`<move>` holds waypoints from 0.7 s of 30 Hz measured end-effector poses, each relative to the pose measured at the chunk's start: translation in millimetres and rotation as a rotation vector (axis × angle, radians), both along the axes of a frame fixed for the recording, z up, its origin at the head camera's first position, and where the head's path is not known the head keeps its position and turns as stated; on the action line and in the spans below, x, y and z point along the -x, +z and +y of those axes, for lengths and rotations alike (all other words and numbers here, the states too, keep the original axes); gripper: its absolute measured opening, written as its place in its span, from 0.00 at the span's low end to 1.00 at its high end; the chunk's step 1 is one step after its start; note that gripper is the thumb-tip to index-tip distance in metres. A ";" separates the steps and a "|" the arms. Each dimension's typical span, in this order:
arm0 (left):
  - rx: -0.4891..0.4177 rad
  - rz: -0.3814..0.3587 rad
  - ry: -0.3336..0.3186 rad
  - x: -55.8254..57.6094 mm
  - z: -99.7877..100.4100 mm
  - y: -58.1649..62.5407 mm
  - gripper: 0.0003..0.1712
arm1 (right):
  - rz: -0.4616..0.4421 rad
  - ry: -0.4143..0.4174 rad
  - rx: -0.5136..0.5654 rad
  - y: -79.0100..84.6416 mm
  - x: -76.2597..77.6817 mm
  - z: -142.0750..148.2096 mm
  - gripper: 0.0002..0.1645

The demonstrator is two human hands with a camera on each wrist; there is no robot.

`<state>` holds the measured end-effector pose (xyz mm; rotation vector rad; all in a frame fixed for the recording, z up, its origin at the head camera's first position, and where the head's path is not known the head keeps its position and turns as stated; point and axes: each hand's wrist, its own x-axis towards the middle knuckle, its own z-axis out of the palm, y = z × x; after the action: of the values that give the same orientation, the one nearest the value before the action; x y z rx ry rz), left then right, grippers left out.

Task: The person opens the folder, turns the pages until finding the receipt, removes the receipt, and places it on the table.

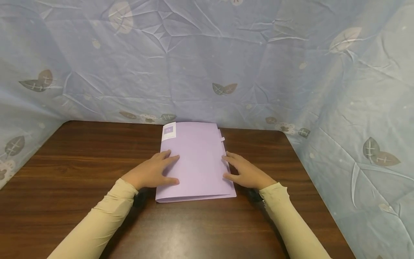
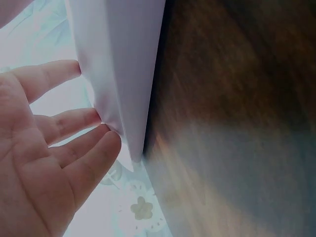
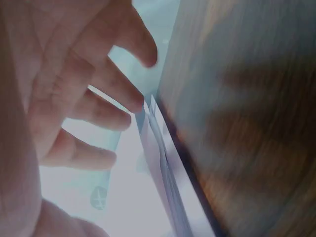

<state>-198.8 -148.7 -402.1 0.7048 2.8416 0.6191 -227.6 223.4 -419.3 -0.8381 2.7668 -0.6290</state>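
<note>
A light purple file folder (image 1: 198, 162) lies closed on the dark wooden table, its spine on the left. A white label (image 1: 169, 131) marks its upper left corner, and small tabs (image 1: 222, 139) stick out along the right edge. My left hand (image 1: 150, 171) rests on the spine side with fingers spread; the left wrist view has its fingertips against the cover by the spine (image 2: 133, 74). Over the right edge lies my right hand (image 1: 247, 171), fingers extended. In the right wrist view the folder's open side (image 3: 168, 173) shows sheets between the covers, close below the fingertips.
The brown wood-grain table (image 1: 81, 154) extends around the folder on both sides and in front. A pale blue cloth (image 1: 194, 72) printed with leaves hangs behind the table's back edge and along its sides.
</note>
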 end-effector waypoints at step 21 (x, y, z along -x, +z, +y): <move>0.117 0.140 -0.161 -20.8 55.3 9.1 0.40 | -0.133 0.039 -0.094 -1.8 0.4 -6.2 0.49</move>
<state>-178.0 -93.4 -393.0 0.9794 2.8782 0.3906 -227.9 217.2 -421.1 -0.7977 2.6323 -0.5228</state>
